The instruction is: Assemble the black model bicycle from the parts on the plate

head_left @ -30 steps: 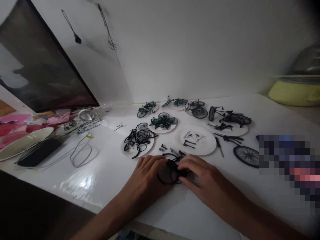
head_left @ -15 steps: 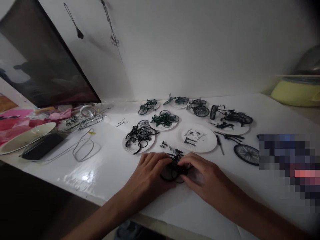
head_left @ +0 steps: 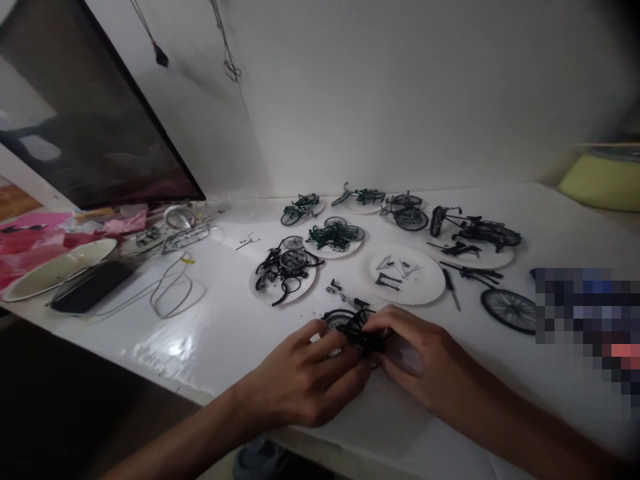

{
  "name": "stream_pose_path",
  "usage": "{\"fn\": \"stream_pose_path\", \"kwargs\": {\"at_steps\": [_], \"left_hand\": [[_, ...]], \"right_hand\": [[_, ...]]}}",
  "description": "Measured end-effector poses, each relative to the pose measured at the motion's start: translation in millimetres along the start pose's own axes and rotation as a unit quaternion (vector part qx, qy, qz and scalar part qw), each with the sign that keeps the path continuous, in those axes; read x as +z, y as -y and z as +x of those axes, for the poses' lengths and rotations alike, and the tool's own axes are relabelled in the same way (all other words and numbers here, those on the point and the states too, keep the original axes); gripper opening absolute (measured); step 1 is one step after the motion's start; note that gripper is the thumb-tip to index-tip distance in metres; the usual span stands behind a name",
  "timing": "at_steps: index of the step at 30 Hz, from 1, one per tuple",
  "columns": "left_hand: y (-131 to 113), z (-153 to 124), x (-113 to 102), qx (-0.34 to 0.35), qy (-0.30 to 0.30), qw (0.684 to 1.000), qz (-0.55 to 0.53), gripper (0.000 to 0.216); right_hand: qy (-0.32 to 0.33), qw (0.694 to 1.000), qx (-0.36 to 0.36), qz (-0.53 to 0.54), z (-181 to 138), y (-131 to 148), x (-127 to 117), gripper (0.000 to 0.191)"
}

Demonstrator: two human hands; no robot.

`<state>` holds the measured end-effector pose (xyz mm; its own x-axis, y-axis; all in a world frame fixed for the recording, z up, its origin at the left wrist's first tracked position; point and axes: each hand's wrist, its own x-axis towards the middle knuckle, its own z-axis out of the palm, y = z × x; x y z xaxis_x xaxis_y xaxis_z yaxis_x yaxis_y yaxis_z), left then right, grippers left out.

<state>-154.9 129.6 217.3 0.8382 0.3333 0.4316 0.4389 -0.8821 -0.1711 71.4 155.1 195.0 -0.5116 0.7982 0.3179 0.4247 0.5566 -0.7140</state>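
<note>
A small black model bicycle [head_left: 356,321] is between my two hands at the front of the white table, its wheel and saddle showing above my fingers. My left hand [head_left: 317,370] has its fingers closed on the lower left part of the bicycle. From the right, my right hand [head_left: 407,347] pinches the frame between thumb and fingers. My fingers hide the bicycle's lower part. Just behind it lie several tiny loose parts [head_left: 336,289]. Beyond these, a white paper plate [head_left: 430,287] bears silver and black pieces.
More plates with black bicycle parts [head_left: 285,263], green parts [head_left: 333,233] and model bicycles [head_left: 475,233] stand behind. A loose wheel [head_left: 509,310] and screwdriver-like rod [head_left: 450,289] lie right. Leftward are a looped cable [head_left: 173,293], a black case [head_left: 93,287] and a leaning screen [head_left: 100,113].
My left hand has shifted down and turned, its fingers now lower on the bicycle, uncovering more of the wheel. My right hand keeps its hold. The view has moved slightly.
</note>
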Motion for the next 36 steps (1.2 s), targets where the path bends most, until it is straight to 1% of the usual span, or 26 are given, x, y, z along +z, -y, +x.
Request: {"fn": "stream_pose_path", "kwargs": {"at_steps": [7,11,14,18,21,23,25,27,29,30,31,32,36], "left_hand": [[11,0,-5,0.025,0.006,0.999,0.033,0.016],[15,-3,-5,0.024,-0.003,0.999,0.023,0.013],[15,-6,-2,0.027,-0.008,1.000,0.010,0.013],[14,-6,3,0.026,-0.011,0.999,-0.019,0.018],[12,-4,3,-0.017,0.002,0.999,-0.050,0.017],[9,-5,0,-0.056,0.019,0.996,-0.065,0.016],[5,-9,-6,-0.110,0.035,0.990,-0.084,0.016],[1,-15,-12,-0.182,0.056,0.976,-0.108,0.028],[-2,-20,-14,-0.245,0.082,0.958,-0.128,0.051],[-4,-21,-14,-0.264,0.096,0.950,-0.134,0.062],[-5,-21,-12,-0.273,0.108,0.946,-0.138,0.070],[-5,-21,-10,-0.277,0.110,0.944,-0.139,0.073],[-2,-14,-3,-0.280,0.076,0.945,-0.151,0.066]], "right_hand": [[0.024,1.000,0.005,-0.007,1,2,-7,0.027],[0.036,0.999,0.014,-0.005,1,4,-9,0.023],[0.030,0.999,0.020,-0.010,0,4,-9,0.023],[0.034,0.999,0.000,-0.021,0,1,-7,0.027],[0.046,0.998,-0.017,-0.031,-1,0,-5,0.029],[0.048,0.998,-0.024,-0.038,-1,-1,-4,0.028],[0.044,0.998,-0.033,-0.042,-2,-1,-4,0.027],[0.040,0.997,-0.043,-0.044,-3,-2,-3,0.026],[0.035,0.997,-0.053,-0.049,-3,-3,-2,0.025],[0.033,0.996,-0.057,-0.052,-3,-3,-2,0.024],[0.033,0.996,-0.059,-0.055,-2,-4,-2,0.024],[0.034,0.996,-0.060,-0.057,-2,-4,-3,0.023],[0.042,0.995,-0.064,-0.056,-2,-7,-4,0.020]]}}
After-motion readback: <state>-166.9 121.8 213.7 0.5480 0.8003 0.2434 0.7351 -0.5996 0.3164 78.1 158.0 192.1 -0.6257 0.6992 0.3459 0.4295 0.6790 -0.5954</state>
